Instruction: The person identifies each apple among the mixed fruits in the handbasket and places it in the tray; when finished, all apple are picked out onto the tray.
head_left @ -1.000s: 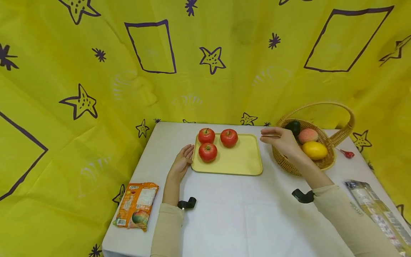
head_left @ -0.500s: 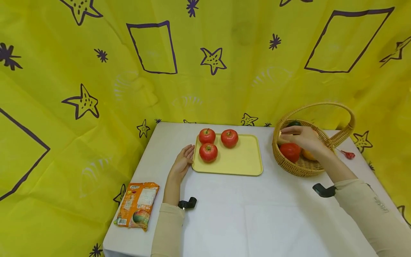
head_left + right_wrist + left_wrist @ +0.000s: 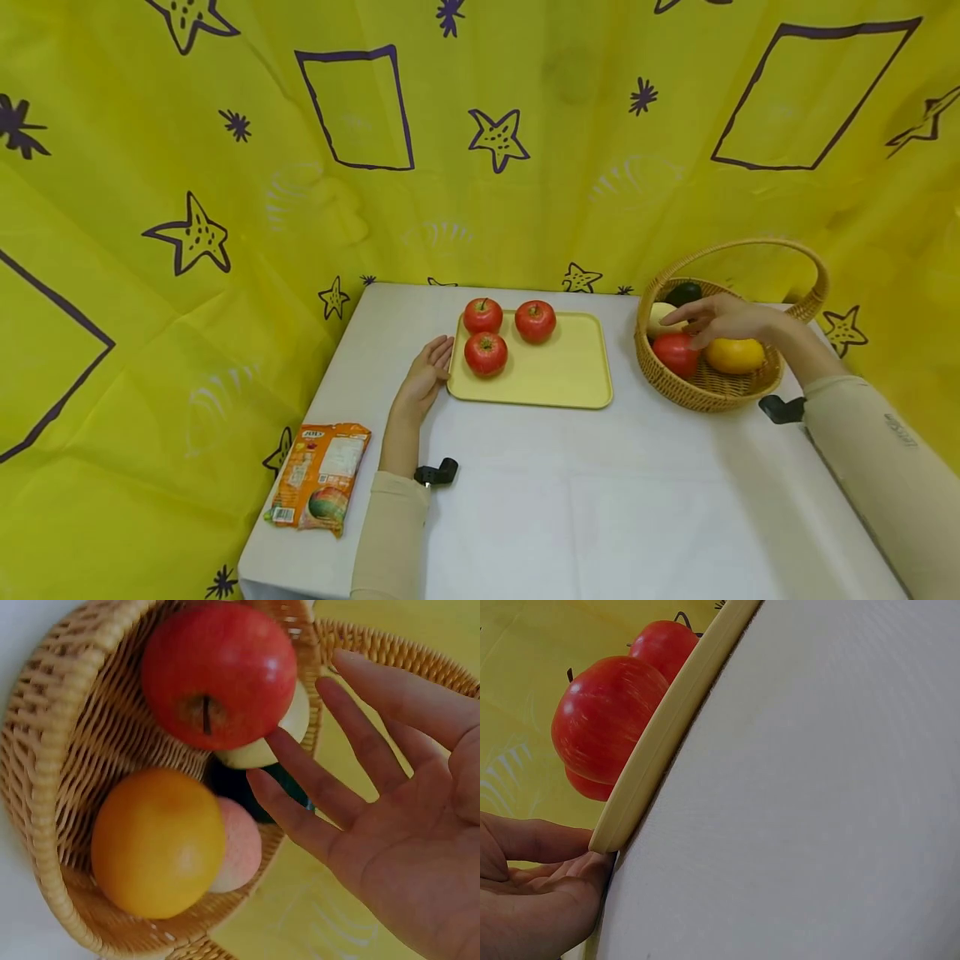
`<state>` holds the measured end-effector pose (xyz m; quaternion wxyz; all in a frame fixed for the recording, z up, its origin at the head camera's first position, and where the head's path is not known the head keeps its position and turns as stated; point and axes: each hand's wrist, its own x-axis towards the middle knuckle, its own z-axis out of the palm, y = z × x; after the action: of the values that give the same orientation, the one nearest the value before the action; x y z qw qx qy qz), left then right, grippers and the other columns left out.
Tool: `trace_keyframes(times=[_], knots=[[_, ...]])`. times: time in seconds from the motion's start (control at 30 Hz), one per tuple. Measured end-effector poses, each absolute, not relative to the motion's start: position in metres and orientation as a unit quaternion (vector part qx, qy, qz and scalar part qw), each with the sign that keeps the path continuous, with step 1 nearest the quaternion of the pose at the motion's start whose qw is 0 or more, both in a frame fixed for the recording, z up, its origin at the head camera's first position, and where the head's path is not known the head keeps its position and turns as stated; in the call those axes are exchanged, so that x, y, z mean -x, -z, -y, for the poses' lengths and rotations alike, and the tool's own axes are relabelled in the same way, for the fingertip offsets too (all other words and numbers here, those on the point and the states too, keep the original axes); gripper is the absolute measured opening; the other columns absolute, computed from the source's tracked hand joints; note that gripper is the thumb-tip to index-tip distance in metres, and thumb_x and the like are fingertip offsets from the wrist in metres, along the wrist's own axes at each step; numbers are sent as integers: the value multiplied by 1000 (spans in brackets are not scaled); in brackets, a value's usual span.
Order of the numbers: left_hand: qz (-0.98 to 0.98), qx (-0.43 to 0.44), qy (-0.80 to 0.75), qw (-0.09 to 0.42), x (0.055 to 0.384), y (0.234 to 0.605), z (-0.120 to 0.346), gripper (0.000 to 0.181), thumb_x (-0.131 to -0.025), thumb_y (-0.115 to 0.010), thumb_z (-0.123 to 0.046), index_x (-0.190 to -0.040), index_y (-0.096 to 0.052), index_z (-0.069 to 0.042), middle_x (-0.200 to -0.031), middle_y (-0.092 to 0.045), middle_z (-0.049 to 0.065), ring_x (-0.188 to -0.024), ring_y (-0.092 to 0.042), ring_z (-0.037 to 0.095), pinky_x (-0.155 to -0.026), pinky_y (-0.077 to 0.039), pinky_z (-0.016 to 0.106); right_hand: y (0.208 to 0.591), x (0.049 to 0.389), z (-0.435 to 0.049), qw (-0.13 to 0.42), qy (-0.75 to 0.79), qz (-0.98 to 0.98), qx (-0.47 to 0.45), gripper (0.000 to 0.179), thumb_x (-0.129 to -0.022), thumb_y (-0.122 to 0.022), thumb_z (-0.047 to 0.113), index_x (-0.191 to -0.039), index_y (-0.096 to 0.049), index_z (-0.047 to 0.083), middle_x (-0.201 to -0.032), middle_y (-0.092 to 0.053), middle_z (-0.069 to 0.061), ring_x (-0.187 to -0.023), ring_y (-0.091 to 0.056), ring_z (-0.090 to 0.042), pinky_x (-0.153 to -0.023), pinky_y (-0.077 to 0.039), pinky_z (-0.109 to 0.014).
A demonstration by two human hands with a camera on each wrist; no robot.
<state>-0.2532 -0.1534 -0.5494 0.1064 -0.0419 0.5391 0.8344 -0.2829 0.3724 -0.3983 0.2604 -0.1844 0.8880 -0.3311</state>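
Observation:
My left hand (image 3: 422,385) holds the near-left corner of a yellow tray (image 3: 562,367), its rim between thumb and fingers in the left wrist view. Three red apples (image 3: 486,355) stand at the tray's left and back. Over the wicker basket (image 3: 675,392), my right hand (image 3: 731,321) hangs with fingers spread and nothing in its grasp. A red apple (image 3: 219,675) lies in the basket close to the fingertips; whether they touch is unclear. Beside it are a yellow-orange fruit (image 3: 157,844), a pinkish peach (image 3: 240,847), a pale round fruit (image 3: 662,319) and a dark green fruit (image 3: 684,293).
An orange snack packet (image 3: 318,479) lies at the table's left edge. The basket's tall handle (image 3: 813,283) arches at the back right. Behind the white table (image 3: 510,500) hangs a yellow patterned cloth (image 3: 570,225).
My right hand has moved right, from the basket's left side to over its middle, and its fingers have spread. The red apple and pale fruit in the basket are now visible. My left hand stays put.

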Motion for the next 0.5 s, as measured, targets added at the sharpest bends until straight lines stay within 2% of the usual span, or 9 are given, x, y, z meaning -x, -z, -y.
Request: trace_keyframes(times=[0.07, 0.17, 0.3, 0.37, 0.5], knots=[[-539, 40, -835, 106, 253, 550, 154, 93, -76, -32, 34, -163, -20, 2, -169, -25, 19, -158, -22, 28, -129, -19, 36, 400, 287, -377, 278, 337, -880, 187, 55, -91, -74, 5, -144, -59, -1, -152, -50, -28, -137, -49, -54, -103, -53, -37], [-541, 37, -833, 107, 253, 551, 154, 93, -76, -32, 34, -163, -19, 2, -169, -24, 20, -158, -21, 29, -129, -19, 37, 403, 293, -383, 305, 350, -866, 189, 62, -87, -77, 4, -146, -58, -1, -154, -46, -31, -139, -44, -56, -102, -53, -35], [-541, 41, -834, 102, 254, 551, 155, 94, -75, -31, 34, -162, -20, 3, -169, -26, 20, -158, -22, 29, -129, -19, 37, 408, 300, -388, 331, 360, -850, 196, 69, -83, -76, 3, -148, -55, 0, -157, -41, -32, -144, -36, -59, -111, -48, -50], [-538, 43, -836, 100, 254, 551, 154, 94, -74, -31, 34, -162, -21, 3, -169, -26, 20, -158, -23, 29, -129, -20, 37, 412, 303, -391, 343, 362, -843, 201, 71, -82, -74, 0, -150, -54, 1, -158, -41, -31, -144, -35, -57, -113, -44, -53], [-542, 41, -833, 100, 253, 549, 154, 94, -75, -31, 34, -162, -21, 2, -169, -27, 20, -158, -24, 29, -129, -21, 37, 419, 306, -392, 344, 359, -843, 204, 71, -79, -72, -6, -148, -55, 0, -155, -46, -29, -141, -42, -49, -110, -48, -42]])
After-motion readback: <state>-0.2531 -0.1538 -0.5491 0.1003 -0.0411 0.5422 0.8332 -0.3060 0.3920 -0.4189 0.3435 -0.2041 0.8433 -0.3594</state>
